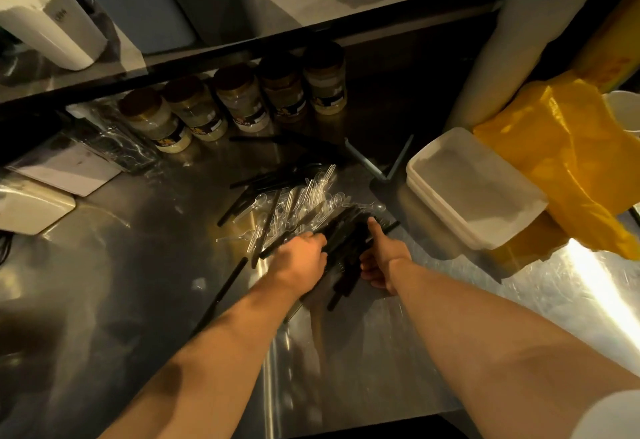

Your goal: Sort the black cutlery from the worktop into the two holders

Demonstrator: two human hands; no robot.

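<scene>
I am looking down at a steel worktop (121, 282) with both of my bare forearms reaching forward. My right hand (381, 262) is gripping a bundle of black cutlery (346, 248): the fingers are curling round it from the right and the thumb is lying straight along its top, pointing away from me.

The bundle's long axis is running away from my body, with the far end leaning a little to the right. Its near ends are sticking out toward me between my two wrists.

My left hand (304, 258) is lying palm down just to the left of the bundle, with its fingertips touching the black pieces. I cannot tell whether it is pinching one or only resting there.

The coming move, as I judge it, turns on this: more loose black pieces (249, 182) are lying beyond and left of the bundle, mixed with clear plastic spoons (301, 203), so my left hand is the nearer one to them.

A white tub (45, 22) is sitting on the upper shelf, far left, well apart from my hands, and it may be a holder. Stacked white trays (474, 189) are sitting to the right.
</scene>
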